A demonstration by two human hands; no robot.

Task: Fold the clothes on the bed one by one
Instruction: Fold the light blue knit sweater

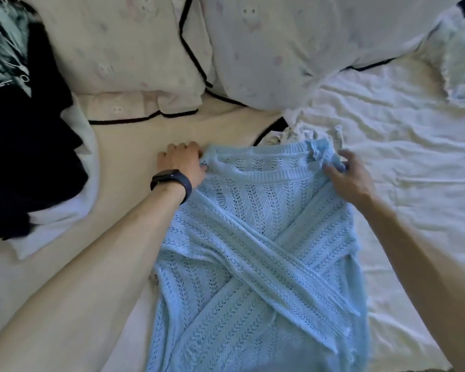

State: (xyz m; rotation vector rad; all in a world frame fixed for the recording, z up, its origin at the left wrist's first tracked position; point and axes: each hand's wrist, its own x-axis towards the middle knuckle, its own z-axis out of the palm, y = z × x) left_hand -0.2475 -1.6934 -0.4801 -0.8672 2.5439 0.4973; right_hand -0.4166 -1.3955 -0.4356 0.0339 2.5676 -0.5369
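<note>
Pale-blue openwork knit is making up the sweater (255,237), which is lying flat on the bed sheet (414,157) in the centre and lower centre of the frame, front side up, with both sleeves crossing over the body in an X. Its long axis is running from the ribbed collar (261,174), near the middle of the frame, straight down to a hem that is passing out of view at the bottom edge; the collar is pointing toward the top of the frame, where two pillows (134,49) are resting. The left hand (181,163) is sitting at the left-of-frame shoulder corner, knuckles up and fingers curling over a small bunch of knit. The right hand (352,175) is meeting the opposite corner at the right of the collar, where thumb and fingers appear to be pinching the fabric, though the fingertips are partly hiding behind the knit. Both hands are therefore touching the end of the sweater farthest up the frame, level with each other and on either side of its long axis, so neither is nearer. By that geometry, the coming fold would probably be carrying the collar edge down the frame along the axis toward the hem. A black wristband (172,182) is circling the left wrist. A small crumpled white cloth (293,134) is lying just above the collar, and a dark garment (24,157) is occupying the upper left of the frame, well apart from the sweater.
</note>
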